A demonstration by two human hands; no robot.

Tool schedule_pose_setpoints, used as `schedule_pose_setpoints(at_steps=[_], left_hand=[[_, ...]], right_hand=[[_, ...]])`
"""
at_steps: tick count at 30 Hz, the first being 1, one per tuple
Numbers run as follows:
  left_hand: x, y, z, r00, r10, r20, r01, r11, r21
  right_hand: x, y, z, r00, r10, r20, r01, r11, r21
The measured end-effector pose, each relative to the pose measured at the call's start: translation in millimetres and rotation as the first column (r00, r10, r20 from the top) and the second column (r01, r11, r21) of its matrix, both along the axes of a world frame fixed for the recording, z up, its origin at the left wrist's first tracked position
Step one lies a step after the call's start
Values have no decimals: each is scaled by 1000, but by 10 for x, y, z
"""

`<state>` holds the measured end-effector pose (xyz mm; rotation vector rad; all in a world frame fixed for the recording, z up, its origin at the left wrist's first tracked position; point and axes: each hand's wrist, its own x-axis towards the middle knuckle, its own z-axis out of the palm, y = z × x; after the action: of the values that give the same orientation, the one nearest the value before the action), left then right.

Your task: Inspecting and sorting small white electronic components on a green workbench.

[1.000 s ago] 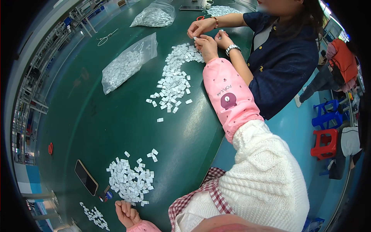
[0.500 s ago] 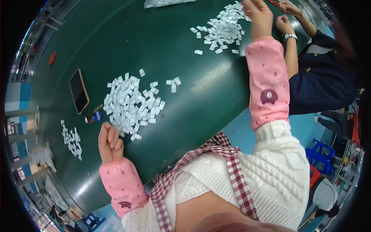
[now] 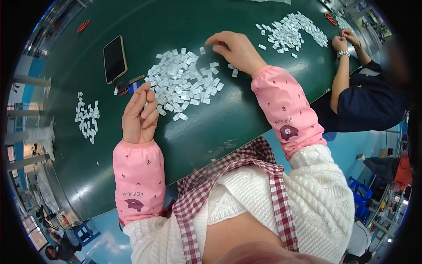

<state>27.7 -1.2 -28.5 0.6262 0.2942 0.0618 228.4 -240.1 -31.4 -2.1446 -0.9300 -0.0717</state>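
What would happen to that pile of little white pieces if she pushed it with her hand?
The pile of small white pieces would probably slide and spread out, since the pieces lie loose and flat on the smooth green table. They look thin and light, so a few might flick away, like the strays near the right hand. Being flat, they likely would not roll.

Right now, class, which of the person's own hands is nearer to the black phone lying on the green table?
The left. The left hand rests just right of and below the black phone, at the pile's edge. The right hand is across the pile of small white pieces, farther right.
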Motion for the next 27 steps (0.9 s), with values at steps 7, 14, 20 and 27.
schedule_pose_setpoints(at_steps=[7,14,20,27], left_hand=[[-161,24,-134,999,-1,-39,3,997,71],[-41,-50,18,996,-82,-26,85,989,124],[124,-171,168,985,-135,-103,162,930,331],[263,-388,235,989,-29,-145,104,837,538]], right_hand=[[95,266,-188,982,132,138,-106,977,-186],[147,246,55,994,86,61,-73,979,-192],[-39,240,365,987,42,-156,-41,999,9],[-486,365,344,941,319,-115,-291,933,209]])
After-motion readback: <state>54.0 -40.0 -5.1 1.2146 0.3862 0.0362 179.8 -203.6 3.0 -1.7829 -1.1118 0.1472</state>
